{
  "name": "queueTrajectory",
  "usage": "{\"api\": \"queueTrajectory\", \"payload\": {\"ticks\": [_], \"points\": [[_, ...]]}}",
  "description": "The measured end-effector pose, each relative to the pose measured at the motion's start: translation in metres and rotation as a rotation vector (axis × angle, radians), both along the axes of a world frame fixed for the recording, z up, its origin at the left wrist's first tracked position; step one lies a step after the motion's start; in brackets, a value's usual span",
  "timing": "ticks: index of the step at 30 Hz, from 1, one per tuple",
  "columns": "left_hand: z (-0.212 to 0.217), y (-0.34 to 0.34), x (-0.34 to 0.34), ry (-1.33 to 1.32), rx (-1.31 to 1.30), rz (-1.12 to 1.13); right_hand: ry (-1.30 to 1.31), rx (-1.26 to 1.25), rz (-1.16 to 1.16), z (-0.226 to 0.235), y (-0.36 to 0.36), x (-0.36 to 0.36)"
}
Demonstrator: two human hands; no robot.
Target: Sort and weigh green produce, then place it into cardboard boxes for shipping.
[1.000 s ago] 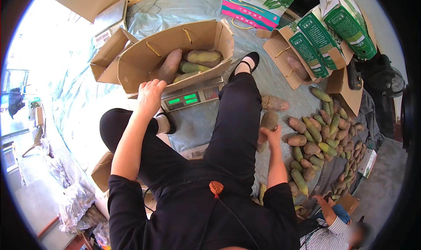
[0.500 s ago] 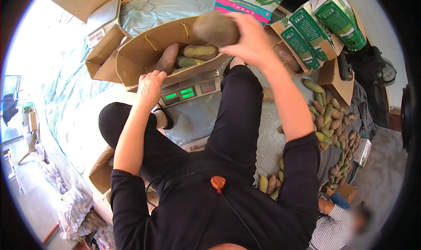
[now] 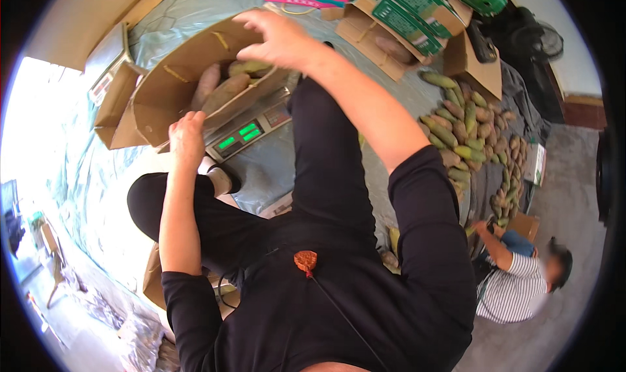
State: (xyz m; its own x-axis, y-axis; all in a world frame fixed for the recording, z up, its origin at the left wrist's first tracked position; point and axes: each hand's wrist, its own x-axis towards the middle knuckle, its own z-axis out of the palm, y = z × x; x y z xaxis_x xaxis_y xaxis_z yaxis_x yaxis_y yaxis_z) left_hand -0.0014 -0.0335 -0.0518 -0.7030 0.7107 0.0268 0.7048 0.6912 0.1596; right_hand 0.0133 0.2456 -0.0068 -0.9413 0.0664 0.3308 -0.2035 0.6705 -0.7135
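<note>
While left fingers point(image 3: 190, 118) clasp the box point(image 3: 153, 104), tubers point(image 3: 225, 92) lie below spread, empty right fingers point(image 3: 253, 18).

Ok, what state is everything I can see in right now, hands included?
Large box: open, vegetables inside
Left hand: closed on the large box's near rim
Right hand: open, empty, over the large box
Scale: on, display lit green
Vegetable pile: lying loose
Small box: open, single vegetable inside
Fan: can't tell if running
</note>
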Motion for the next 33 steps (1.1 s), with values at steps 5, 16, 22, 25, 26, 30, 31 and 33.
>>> {"api": "queueTrajectory", "payload": {"ticks": [5, 16, 22, 25, 26, 30, 31, 33], "points": [[0.004, -0.001, 0.000, -0.039, -0.002, -0.002, -0.189, -0.275, -0.397, -0.032, 0.096, 0.102], [0.006, 0.006, 0.007, -0.003, -0.007, 0.022, -1.013, -0.598, -0.970, -0.298, 0.093, 0.374], [-0.003, 0.012, 0.005, -0.011, -0.016, 0.023, -1.189, -0.753, -0.926, -0.362, 0.031, 0.411], [0.002, 0.001, 0.005, 0.018, -0.038, 0.043, -1.168, -0.863, -0.962, -0.342, 0.011, 0.376], [0.002, 0.002, 0.006, 0.022, -0.042, 0.050, -1.138, -0.892, -1.006, -0.340, 0.011, 0.371], [0.003, 0.017, 0.009, -0.003, -0.044, 0.060, -1.032, -0.726, -1.066, -0.343, 0.024, 0.358], [0.006, 0.012, 0.009, 0.010, -0.047, 0.078, -1.001, -0.754, -1.056, -0.332, 0.024, 0.345], [0.009, 0.010, 0.009, 0.007, -0.036, 0.067, -0.961, -0.774, -1.041, -0.321, 0.026, 0.330]]}}
